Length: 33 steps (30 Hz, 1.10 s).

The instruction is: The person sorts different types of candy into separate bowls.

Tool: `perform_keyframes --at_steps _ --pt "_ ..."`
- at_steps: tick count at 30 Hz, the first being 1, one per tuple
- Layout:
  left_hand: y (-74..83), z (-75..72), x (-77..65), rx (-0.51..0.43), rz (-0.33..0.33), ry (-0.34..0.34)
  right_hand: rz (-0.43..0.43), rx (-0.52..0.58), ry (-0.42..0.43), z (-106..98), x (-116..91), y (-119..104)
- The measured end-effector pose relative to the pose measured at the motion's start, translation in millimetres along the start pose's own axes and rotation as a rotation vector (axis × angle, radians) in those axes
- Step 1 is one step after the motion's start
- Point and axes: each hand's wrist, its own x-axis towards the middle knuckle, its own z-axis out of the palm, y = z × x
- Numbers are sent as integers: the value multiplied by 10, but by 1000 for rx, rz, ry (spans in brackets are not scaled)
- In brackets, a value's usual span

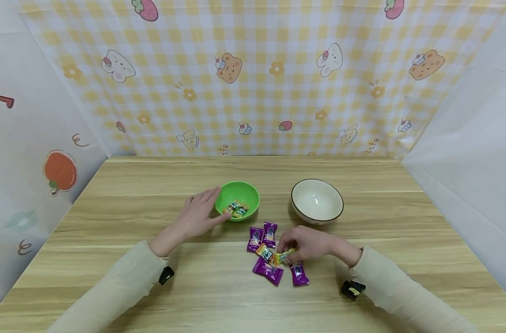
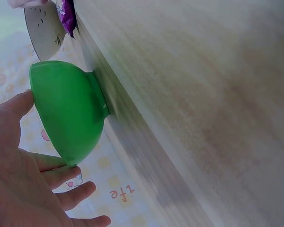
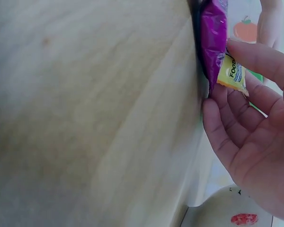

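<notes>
Pinching a yellow candy (image 1: 282, 257) between thumb and fingers of the right hand (image 1: 308, 243), low by the table (image 1: 173, 296), in among purple candies (image 1: 268, 271) and another yellow sweet (image 1: 265, 253). Probably very light, with a thin, crinkly, slick wrapper; firm or chewy inside, impossible to tell which. Unlikely to break, but apt to slip or twist if taken only by a loose wrapper end. Best to take hold across the plump middle, squeezing gently, without catching the purple candies just beside.

Resting the left hand (image 1: 194, 217) at the left side of the green bowl (image 1: 248, 192), thumb and fingers spread along the rim, not clenched. Likely light and slightly flexible, like plastic, so easy to nudge; best steadied at the rim. Visible on the bowl's floor: two small yellow-and-green sweets (image 1: 240, 211). Standing off to the right: a white bowl (image 1: 317, 199) with a dark rim, perhaps ceramic, so likely heavier and more breakable.

Underneath, pale, smooth-looking wood grain, probably giving wrappers little grip. Beyond, a yellow-checked cloth (image 1: 253, 99) printed with bears and flowers; to either side, white sheets (image 1: 460, 148).
</notes>
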Motion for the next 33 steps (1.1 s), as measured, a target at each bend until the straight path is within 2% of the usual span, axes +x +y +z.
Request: perform_keyframes --at_steps 5,11,20,33 --pt "0 0 0 1 0 0 57 31 15 -49 -1 -19" --pt "2 -4 -4 -3 -6 -3 60 72 28 -99 -10 -33" --pt "0 -5 -3 5 -2 0 115 213 56 -203 -17 -64" --pt "-1 3 0 4 1 -3 214 400 196 -339 37 -189"
